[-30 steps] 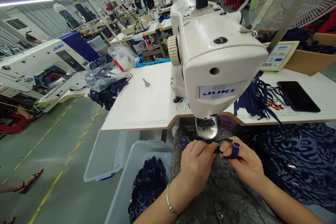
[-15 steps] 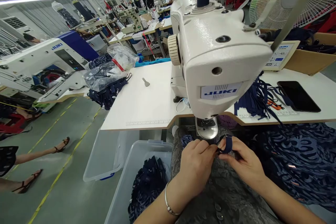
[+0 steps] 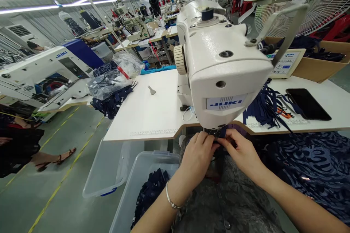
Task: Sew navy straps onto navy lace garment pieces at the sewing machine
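Note:
A white JUKI sewing machine (image 3: 226,80) stands in front of me, its needle area low over the edge of the tabletop. Right beneath the machine's head, a navy strap (image 3: 223,132) is pinched by my right hand (image 3: 242,149), thumb against fingers. My left hand (image 3: 198,154), with a bangle at the wrist, is closed at the same spot, its fingertips on the strap at the needle area. The hands cover most of the strap, so its buckle and lower part are hidden.
On the white tabletop (image 3: 153,116) lie a small metal tool (image 3: 151,90), a bundle of navy straps (image 3: 259,107), orange snips (image 3: 284,113) and a black phone (image 3: 308,104). A clear bin (image 3: 157,156) of navy pieces stands below left. Patterned navy fabric (image 3: 314,167) lies at right.
Both hands have moved up and forward, bringing the strap from in front of the machine to beneath its head. At the left, a passer-by has shifted further into view.

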Motion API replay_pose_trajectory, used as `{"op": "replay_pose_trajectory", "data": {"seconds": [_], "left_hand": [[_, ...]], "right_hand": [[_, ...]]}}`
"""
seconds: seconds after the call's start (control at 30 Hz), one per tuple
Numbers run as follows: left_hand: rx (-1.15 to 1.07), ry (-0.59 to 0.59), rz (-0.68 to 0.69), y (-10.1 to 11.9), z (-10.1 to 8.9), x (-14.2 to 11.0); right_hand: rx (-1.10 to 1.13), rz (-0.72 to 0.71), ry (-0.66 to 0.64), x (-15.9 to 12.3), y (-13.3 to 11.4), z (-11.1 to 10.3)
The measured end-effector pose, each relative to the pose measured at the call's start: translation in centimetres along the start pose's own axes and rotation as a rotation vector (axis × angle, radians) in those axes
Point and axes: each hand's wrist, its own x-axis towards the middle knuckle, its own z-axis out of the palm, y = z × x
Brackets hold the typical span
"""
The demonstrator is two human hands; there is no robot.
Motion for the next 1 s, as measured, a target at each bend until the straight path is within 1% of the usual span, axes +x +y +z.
{"op": "replay_pose_trajectory", "data": {"seconds": [0.03,0.1,0.17,0.23,0.37,0.43,0.5,0.63,0.73,0.83,0.93,1.0], "left_hand": [[0.045,0.048,0.038,-0.3,0.2,-0.1],[0.104,0.121,0.161,-0.6,0.7,-0.5],[0.112,0.149,0.279,-0.7,1.4,-1.4],[0.111,0.166,0.314,-0.6,2.2,-2.4],[0.174,0.197,0.243,-0.1,3.5,-3.8],[0.198,0.192,0.229,0.0,3.8,-4.1],[0.22,0.177,0.226,-0.1,3.9,-4.2],[0.287,0.14,0.24,-0.3,3.7,-4.3],[0.325,0.124,0.196,0.0,3.7,-4.1],[0.332,0.154,0.129,0.5,3.6,-3.4],[0.334,0.215,0.104,1.0,3.4,-2.4],[0.327,0.233,0.085,1.2,3.2,-1.8]], "right_hand": [[-0.007,-0.023,0.008,0.2,0.0,0.1],[-0.01,-0.056,0.021,0.5,0.1,0.3],[-0.004,-0.045,0.034,0.8,0.2,0.3],[0.045,0.006,0.026,1.1,0.4,0.3],[0.24,0.134,-0.047,1.7,0.9,0.4],[0.315,0.161,-0.048,1.8,1.1,0.3],[0.339,0.152,-0.023,2.0,1.2,0.2],[0.266,0.104,-0.006,2.6,1.1,-0.1],[0.187,0.047,-0.001,3.3,1.1,-0.2],[0.088,-0.009,0.008,4.2,1.2,-0.3],[-0.009,-0.05,0.009,5.1,1.3,-0.4],[-0.041,-0.096,-0.005,5.8,1.3,-0.5]]}}
